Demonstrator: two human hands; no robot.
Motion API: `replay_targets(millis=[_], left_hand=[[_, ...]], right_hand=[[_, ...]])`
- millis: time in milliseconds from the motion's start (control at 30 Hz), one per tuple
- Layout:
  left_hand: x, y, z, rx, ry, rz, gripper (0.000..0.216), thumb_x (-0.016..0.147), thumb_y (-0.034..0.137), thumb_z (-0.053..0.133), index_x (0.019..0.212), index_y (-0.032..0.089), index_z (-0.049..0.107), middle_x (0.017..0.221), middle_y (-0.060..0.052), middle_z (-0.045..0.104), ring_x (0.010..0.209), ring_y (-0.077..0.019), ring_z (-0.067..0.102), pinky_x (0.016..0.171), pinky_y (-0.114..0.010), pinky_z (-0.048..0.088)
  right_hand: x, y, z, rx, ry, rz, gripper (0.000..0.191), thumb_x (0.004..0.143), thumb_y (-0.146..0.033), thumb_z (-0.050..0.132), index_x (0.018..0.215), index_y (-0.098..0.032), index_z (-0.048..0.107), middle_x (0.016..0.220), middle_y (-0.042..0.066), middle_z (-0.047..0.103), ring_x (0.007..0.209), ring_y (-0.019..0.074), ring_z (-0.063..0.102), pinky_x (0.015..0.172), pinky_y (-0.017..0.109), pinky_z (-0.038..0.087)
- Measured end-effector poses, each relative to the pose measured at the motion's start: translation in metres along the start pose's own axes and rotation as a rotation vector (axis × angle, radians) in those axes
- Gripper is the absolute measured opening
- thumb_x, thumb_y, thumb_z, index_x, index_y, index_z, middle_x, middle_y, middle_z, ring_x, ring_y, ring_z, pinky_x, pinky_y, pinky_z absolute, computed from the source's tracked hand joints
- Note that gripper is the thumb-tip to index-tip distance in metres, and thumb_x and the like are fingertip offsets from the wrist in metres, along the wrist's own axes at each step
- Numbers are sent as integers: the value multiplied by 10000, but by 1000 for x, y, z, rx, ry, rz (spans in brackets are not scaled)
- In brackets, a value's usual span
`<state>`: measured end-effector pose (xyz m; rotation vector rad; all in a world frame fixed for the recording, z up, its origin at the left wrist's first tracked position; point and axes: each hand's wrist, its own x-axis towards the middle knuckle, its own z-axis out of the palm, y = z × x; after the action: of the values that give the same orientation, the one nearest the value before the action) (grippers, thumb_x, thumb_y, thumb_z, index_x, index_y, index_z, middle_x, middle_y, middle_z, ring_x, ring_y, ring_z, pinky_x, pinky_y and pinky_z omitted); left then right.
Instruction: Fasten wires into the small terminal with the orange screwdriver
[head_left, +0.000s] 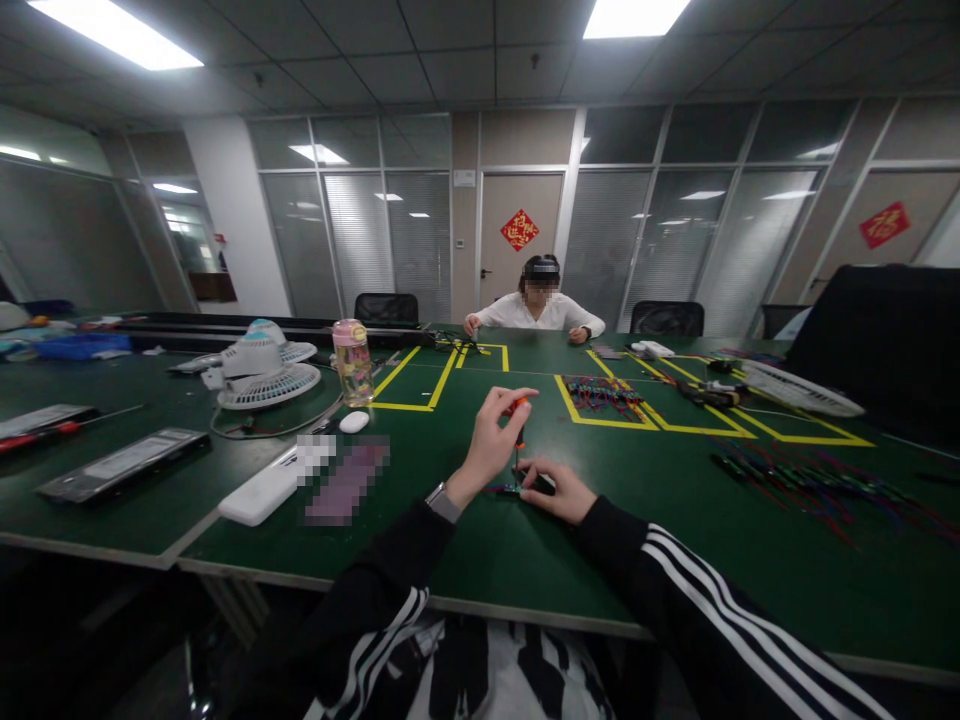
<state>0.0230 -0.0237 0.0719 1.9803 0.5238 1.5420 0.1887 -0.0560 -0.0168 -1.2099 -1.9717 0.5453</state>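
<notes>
Small dark part sits on the green table, centre of frame, just below middle. Screwdriver stands upright on it, orange-red handle at top, tip down on the part. Left hand has its fingers pinched narrow round the handle top. Right hand lies flat beside the part, fingertips pressing it to the table.

Progress: driver is seated on the part, so I'd judge it mid-fastening; can't tell whether the screw is in or out, too small.

Right of frame: loose coloured wires, more in a yellow-taped box. Left: white fan, pink-capped bottle. Another person sits at the far side, upper centre.
</notes>
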Motion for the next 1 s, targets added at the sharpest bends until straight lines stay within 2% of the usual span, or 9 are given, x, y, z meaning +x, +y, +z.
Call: replay_targets(millis=[133, 300, 367, 500, 567, 667, 733, 833, 1000], left_hand=[[1, -1, 1, -116, -44, -41, 301, 952, 276, 451, 1191, 203, 619, 1017, -53, 622, 861, -134, 612, 799, -258, 480], [7, 0, -2, -22, -47, 22, 198, 853, 276, 617, 1013, 200, 706, 915, -30, 603, 818, -129, 572, 753, -234, 463], [11, 2, -4, -32, -125, 12, 203, 851, 285, 616, 1009, 201, 713, 920, -30, 599, 811, -127, 570, 748, -232, 462], [17, 7, -6, -199, -322, -88, 317, 930, 254, 460, 1177, 190, 647, 980, -61, 650, 860, -149, 628, 767, -253, 485], [17, 8, -6, -233, -372, -109, 346, 942, 241, 427, 1231, 177, 608, 1024, -80, 670, 882, -162, 653, 766, -260, 499], [13, 9, -5, -36, -317, 11, 341, 949, 259, 435, 1243, 194, 595, 1041, -77, 669, 849, -155, 655, 759, -270, 508], [8, 9, -5, 215, -252, 174, 332, 949, 254, 443, 1244, 210, 590, 1025, -67, 669, 872, -165, 639, 805, -301, 501], [3, 10, -5, 536, -227, 395, 337, 953, 237, 429, 1259, 194, 563, 1052, -75, 672, 946, -196, 617, 864, -352, 484], [2, 10, -4, 696, -230, 507, 371, 964, 206, 360, 1302, 150, 500, 1187, -114, 627, 1044, -210, 597, 904, -367, 488]], right_hand=[[0, 0, 0, 0, -3, -6, 104, 736, -276, 685, 733, -193, 622, 1132, 133, 698, 1146, 297, 617, 1042, 537, 382], [0, 2, 0, 7, 1, -5, 108, 742, -280, 684, 733, -192, 623, 1138, 137, 694, 1148, 298, 615, 1033, 532, 395], [0, 3, 0, 2, -1, -4, 112, 745, -289, 683, 737, -191, 629, 1138, 136, 693, 1145, 294, 615, 1027, 524, 403], [0, 2, -1, 0, -6, -11, 118, 749, -297, 681, 737, -191, 630, 1139, 135, 691, 1131, 287, 619, 1010, 509, 419], [0, 1, -1, -1, -7, -18, 119, 752, -297, 677, 732, -191, 627, 1138, 137, 690, 1126, 286, 620, 997, 499, 428], [0, 1, -1, -7, -9, -24, 126, 757, -303, 669, 733, -188, 626, 1128, 144, 689, 1111, 291, 625, 982, 491, 436], [0, 1, -1, -6, -8, -33, 133, 758, -310, 667, 732, -186, 623, 1119, 141, 690, 1096, 291, 630, 971, 482, 443], [0, 0, -1, -21, 1, -48, 131, 755, -307, 666, 728, -188, 619, 1070, 125, 703, 1045, 279, 646, 953, 469, 451], [0, -3, -2, -78, 7, -34, 118, 753, -300, 666, 723, -196, 619, 908, 80, 720, 938, 253, 666, 940, 462, 451]])
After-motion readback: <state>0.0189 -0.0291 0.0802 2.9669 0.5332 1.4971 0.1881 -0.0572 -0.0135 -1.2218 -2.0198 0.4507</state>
